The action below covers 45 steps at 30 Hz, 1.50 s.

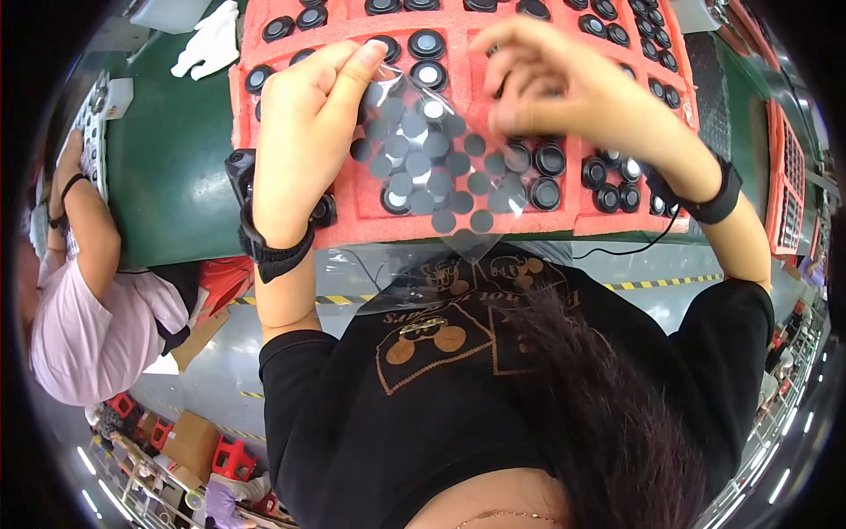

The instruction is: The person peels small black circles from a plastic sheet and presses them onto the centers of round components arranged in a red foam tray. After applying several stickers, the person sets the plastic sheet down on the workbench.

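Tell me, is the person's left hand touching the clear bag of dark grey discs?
Touching. The head view shows the left hand pinching the clear bag by its top edge, the thumb pressed against the plastic.

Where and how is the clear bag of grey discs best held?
Probably by its far-left corner, coming from the left, where the left hand already pinches it. The clear bag looks thin and limp, and its grey discs crowd the middle, so an edge pinch suits it.
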Each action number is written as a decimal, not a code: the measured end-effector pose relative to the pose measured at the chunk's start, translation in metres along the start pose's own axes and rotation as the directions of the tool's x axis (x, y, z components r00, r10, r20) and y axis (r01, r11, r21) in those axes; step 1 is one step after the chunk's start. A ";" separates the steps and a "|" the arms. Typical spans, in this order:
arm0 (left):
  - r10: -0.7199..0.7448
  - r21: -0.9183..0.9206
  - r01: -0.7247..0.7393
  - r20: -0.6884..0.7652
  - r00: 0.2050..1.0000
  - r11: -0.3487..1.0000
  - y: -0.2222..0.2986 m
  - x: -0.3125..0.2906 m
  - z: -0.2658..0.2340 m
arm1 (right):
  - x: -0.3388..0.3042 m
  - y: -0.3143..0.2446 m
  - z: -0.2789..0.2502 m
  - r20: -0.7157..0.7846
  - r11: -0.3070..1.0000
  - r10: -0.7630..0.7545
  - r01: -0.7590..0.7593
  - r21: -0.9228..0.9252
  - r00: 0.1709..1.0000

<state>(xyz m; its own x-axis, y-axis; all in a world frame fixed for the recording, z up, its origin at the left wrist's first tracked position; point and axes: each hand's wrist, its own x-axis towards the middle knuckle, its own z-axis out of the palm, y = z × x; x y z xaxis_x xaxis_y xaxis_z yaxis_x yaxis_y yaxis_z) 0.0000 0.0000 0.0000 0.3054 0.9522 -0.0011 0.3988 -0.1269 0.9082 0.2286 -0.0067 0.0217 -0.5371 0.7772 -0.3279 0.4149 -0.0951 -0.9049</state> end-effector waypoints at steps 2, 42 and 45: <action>-0.017 -0.067 0.011 -0.085 0.996 0.998 0.003 0.000 0.000 | -0.006 -0.003 0.017 0.004 0.993 -0.067 0.067 -0.102 0.998; -0.067 -0.264 0.122 0.206 0.976 0.957 0.025 -0.012 -0.003 | -0.012 -0.015 0.000 0.044 0.358 -0.850 0.636 -0.684 0.526; -0.079 -0.230 0.121 0.185 0.980 0.966 0.023 -0.014 0.000 | -0.011 -0.020 -0.008 -0.038 0.490 -0.784 0.581 -0.650 0.620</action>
<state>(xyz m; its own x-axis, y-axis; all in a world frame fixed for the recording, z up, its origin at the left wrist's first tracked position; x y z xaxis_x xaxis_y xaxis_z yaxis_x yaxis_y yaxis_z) 0.0051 -0.0159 0.0213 0.4273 0.8916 -0.1500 0.2235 0.0566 0.9731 0.2321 -0.0088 0.0457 -0.6304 0.5796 0.5164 0.3686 0.8089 -0.4580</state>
